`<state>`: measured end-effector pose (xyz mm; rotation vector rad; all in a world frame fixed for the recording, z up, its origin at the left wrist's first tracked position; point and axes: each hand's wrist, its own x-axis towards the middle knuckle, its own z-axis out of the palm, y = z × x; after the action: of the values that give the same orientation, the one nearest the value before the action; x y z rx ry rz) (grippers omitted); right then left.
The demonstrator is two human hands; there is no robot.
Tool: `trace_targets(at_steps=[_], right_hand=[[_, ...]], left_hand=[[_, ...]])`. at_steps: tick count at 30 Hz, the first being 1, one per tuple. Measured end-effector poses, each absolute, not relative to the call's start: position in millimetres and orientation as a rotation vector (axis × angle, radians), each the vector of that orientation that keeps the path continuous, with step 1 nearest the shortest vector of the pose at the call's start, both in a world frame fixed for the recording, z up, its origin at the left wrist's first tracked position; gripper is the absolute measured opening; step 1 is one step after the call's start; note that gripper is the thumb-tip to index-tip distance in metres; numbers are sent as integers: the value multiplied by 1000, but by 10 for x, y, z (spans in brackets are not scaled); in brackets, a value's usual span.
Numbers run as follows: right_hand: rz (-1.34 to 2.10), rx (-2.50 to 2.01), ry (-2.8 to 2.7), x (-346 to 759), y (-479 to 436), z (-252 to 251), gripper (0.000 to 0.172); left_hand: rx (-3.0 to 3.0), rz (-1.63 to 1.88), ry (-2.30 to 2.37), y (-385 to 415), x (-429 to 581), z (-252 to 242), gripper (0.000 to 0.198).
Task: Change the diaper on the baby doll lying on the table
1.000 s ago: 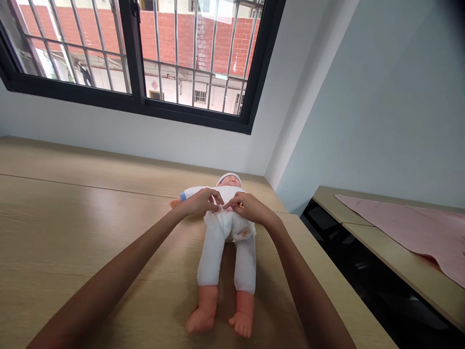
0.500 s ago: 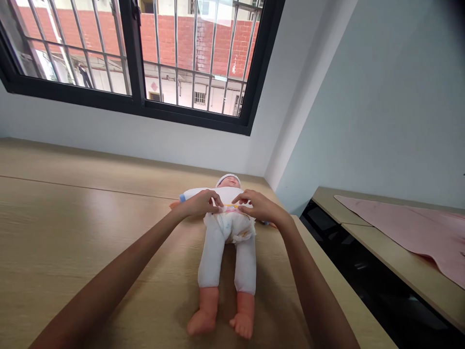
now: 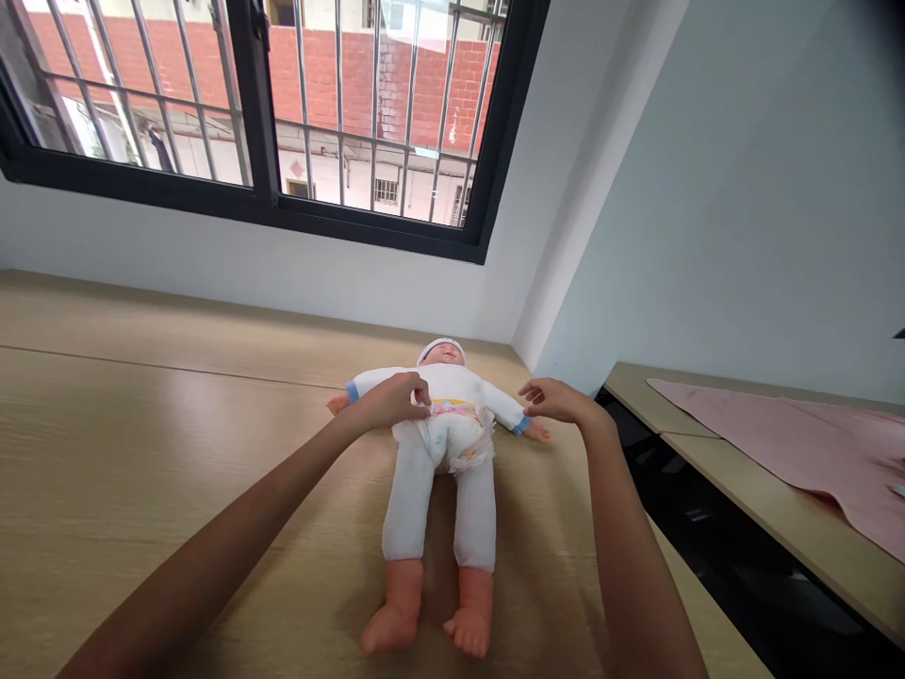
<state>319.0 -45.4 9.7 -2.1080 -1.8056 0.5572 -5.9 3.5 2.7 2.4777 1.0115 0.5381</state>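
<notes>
A baby doll [image 3: 452, 381] in white clothes and a white cap lies on its back, arms spread, bare feet towards me. Around its hips is a white diaper [image 3: 452, 441] with a pink and yellow printed waistband. My left hand [image 3: 397, 398] is closed at the waistband's left end, thumb and fingers pinched on the diaper's edge. Off to the right, my right hand [image 3: 560, 400] hovers by the doll's blue-cuffed sleeve, its fingers bent loosely and apart, holding nothing.
The doll rests on a wooden table [image 3: 212, 453] against the wall below a barred window [image 3: 368, 123]. At the right, past a dark gap, a second table [image 3: 749, 462] carries a pink cloth [image 3: 792, 443].
My right hand has let go of the diaper's waistband and moved right, uncovering the doll's arm on that side. My left hand has stayed at the waistband.
</notes>
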Motion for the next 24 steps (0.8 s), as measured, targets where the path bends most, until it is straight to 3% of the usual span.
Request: trace_targets(at_steps=[7,12,18,20,24], right_hand=[[737,-2317,-1698,3590,-324,-298,52],[778,-2309,-1676,3751,-279,-434,40],[890,-2154,-1689,3801,-219,-616,7],[921,-2109,-1673,3790,-213,-681,12],[968,-2016,-1615,3775,-247,-773,17]], left_hand=[[2599,553,1022,-65,-40,115,21],[2517,610,1083,10,-82,121,27],[2635,502,1473,244,-404,228,22],[2590,367,1650,353,-565,240,23],[2263,126,1746,592,-826,150,47]])
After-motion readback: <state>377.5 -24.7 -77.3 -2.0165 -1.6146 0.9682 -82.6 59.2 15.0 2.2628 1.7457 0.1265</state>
